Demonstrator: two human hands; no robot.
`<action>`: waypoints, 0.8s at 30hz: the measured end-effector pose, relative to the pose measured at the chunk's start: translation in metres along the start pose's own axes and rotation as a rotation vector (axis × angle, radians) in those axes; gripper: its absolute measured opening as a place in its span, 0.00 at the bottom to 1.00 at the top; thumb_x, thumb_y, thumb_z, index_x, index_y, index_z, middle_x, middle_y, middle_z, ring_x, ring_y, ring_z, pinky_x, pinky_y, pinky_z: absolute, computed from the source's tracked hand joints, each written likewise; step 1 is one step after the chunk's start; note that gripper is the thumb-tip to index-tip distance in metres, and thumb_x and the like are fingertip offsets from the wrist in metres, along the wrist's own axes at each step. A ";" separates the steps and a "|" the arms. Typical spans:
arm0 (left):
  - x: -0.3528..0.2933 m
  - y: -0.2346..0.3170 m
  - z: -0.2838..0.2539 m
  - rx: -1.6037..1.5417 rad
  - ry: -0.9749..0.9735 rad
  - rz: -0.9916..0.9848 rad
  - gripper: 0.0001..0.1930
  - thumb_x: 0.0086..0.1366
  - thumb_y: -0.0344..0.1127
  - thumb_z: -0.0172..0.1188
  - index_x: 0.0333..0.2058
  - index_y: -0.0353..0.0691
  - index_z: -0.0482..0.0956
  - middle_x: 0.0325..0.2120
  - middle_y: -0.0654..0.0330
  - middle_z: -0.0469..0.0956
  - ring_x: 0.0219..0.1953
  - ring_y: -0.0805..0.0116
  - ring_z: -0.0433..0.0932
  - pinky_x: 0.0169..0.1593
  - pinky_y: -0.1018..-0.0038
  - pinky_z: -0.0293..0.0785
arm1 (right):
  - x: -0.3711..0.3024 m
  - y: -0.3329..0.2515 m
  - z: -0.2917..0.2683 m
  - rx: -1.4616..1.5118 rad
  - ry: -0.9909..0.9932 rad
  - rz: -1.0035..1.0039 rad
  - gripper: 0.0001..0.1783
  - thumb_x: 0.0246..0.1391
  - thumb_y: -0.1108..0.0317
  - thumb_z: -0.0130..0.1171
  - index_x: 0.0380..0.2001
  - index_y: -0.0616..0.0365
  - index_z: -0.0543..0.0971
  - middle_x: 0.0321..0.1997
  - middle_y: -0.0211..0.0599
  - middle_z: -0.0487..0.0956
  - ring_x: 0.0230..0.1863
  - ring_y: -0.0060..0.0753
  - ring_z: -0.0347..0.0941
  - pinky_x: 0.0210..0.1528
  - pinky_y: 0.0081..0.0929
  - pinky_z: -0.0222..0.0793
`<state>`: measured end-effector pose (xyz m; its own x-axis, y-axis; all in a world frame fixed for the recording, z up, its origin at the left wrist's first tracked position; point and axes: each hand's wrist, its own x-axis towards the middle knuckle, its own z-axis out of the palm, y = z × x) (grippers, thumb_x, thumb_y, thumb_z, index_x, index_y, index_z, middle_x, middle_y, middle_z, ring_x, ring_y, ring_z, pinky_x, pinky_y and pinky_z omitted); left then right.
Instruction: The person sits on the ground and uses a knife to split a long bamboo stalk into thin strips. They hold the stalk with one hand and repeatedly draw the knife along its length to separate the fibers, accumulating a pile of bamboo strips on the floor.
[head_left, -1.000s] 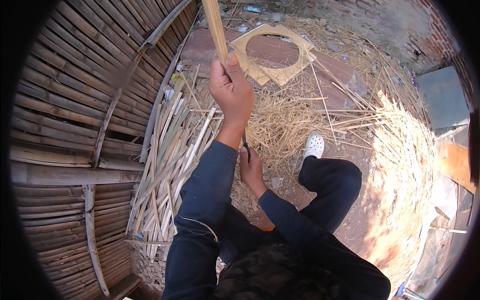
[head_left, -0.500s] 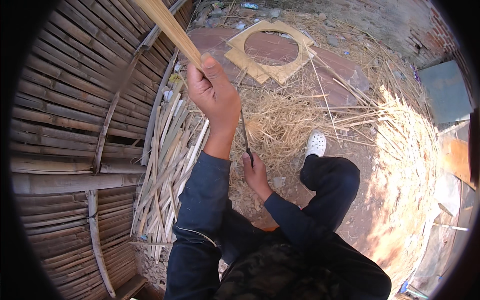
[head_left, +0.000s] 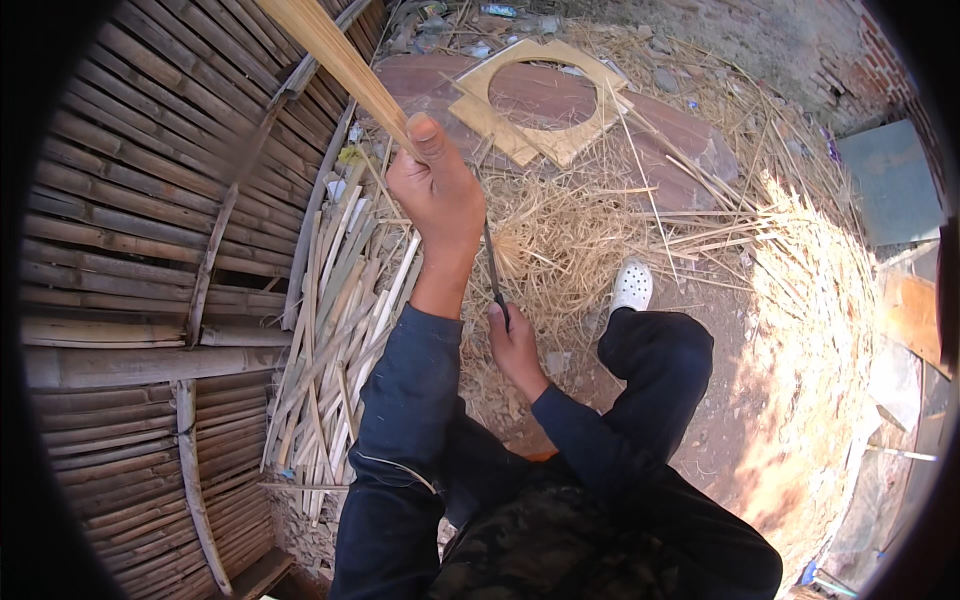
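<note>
Got a long, straight-grained, pale-yellow length of split bamboo or wood (head_left: 335,55) in the left hand (head_left: 440,200), gripped around the lower end with the thumb lying along it. Slanting off to the upper left, clear of the ground, and running out past the top edge of the view. Can't tell if one piece or several held together, tbh.

Lower down, holding a slim dark-bladed tool with a black handle (head_left: 503,312) in the right hand (head_left: 517,350), with fingers curled around the handle. Can't see the far-side fingertips there. Pointing upward right alongside the left wrist; can't tell whether touching.

Wearing dark navy sleeves (head_left: 405,385) and a white clog with round holes (head_left: 631,286), planted near a messy heap of straw-coloured shavings (head_left: 560,225).

Further out, can see a pale, many-cornered board frame with a big round hole (head_left: 565,146) lying on a flat reddish-brown slab (head_left: 415,85). Over on the left, can spot a loose pile of long, pale split strips (head_left: 330,330) beside a grey-brown wall of bamboo poles (head_left: 130,170).
</note>
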<state>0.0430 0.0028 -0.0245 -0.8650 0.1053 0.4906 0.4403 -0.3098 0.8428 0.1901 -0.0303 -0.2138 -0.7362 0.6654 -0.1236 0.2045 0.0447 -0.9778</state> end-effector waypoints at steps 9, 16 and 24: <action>0.002 -0.005 0.003 0.008 0.068 -0.024 0.29 0.67 0.59 0.43 0.14 0.45 0.54 0.12 0.74 0.53 0.17 0.85 0.51 0.20 0.80 0.45 | 0.003 -0.011 -0.006 -0.004 -0.009 0.047 0.19 0.63 0.55 0.45 0.32 0.63 0.72 0.19 0.44 0.72 0.22 0.41 0.73 0.27 0.34 0.65; 0.010 -0.006 -0.009 0.043 0.025 -0.037 0.31 0.61 0.69 0.42 0.16 0.47 0.53 0.10 0.71 0.52 0.13 0.81 0.53 0.17 0.80 0.51 | 0.006 -0.016 -0.003 -0.064 -0.004 -0.075 0.19 0.62 0.56 0.46 0.35 0.65 0.73 0.23 0.52 0.75 0.28 0.56 0.73 0.31 0.40 0.67; 0.029 -0.009 -0.020 -0.010 -0.029 -0.091 0.31 0.61 0.68 0.41 0.16 0.47 0.53 0.10 0.70 0.51 0.12 0.79 0.52 0.18 0.78 0.51 | 0.032 0.127 0.005 -0.400 0.082 0.083 0.27 0.61 0.48 0.44 0.24 0.64 0.73 0.15 0.48 0.72 0.19 0.49 0.72 0.23 0.41 0.64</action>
<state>0.0092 -0.0107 -0.0220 -0.8942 0.1605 0.4179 0.3573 -0.3068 0.8822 0.1893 -0.0065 -0.3428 -0.6565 0.7351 -0.1693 0.5070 0.2638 -0.8206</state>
